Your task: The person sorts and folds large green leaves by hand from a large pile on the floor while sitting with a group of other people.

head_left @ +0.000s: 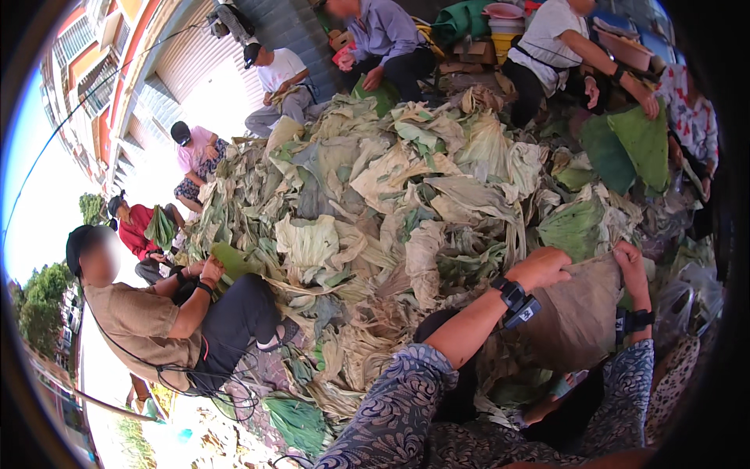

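A large brown dried lotus leaf [582, 313] hangs spread out between my hands above my lap. My left hand [539, 268] is closed on its upper left edge. The upper right corner is pinched in the fingers of my right hand [630, 266]. Both my wrists carry black straps with small devices. Just beyond my hands lies a wide heap of dried leaves [375, 195], mostly pale tan with some green among them. A greener lotus leaf [574, 227] rests on the heap near my hands.
Several people sit around the heap; the nearest, in a brown shirt [148, 320], is at the left. Across at the right, a co-worker's hand holds a big green leaf [644, 144]. Clear plastic bags [691, 301] lie at my right. A green leaf bundle [295, 422] sits on the ground.
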The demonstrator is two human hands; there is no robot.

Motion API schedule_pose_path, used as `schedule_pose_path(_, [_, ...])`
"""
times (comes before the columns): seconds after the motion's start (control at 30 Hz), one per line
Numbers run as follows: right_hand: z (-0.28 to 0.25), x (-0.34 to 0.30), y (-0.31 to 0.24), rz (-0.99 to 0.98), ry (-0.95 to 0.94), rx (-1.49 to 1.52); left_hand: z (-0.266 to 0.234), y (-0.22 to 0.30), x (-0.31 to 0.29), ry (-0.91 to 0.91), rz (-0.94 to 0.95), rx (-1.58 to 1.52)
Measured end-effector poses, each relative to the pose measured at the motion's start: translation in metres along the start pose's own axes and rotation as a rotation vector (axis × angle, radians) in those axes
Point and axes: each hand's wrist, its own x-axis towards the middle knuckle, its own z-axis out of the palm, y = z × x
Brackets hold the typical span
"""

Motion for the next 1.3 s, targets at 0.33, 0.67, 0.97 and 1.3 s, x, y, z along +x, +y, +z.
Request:
schedule_pose_path(0.33, [0.001,0.013,0.030,0.166,0.196,0.314,0.004,0.005,0.009,0.055,0.001,-0.197])
schedule_pose_path(0.67, [-0.018,0.017,0.085,0.195,0.085,0.248,-0.032,-0.018,-0.003,0.338,-0.053,-0.649])
schedule_pose_path(0.97, [0.024,0.002,0.015,0.414,-0.421,0.413,-0.043,-0.043,-0.011,1.052,-0.242,-1.362])
schedule_pose_path(1.3, [0.116,-0.006,-0.054,0.150,-0.489,0.274,-0.024,-0.097,-0.025,0.473,0.100,-1.554])
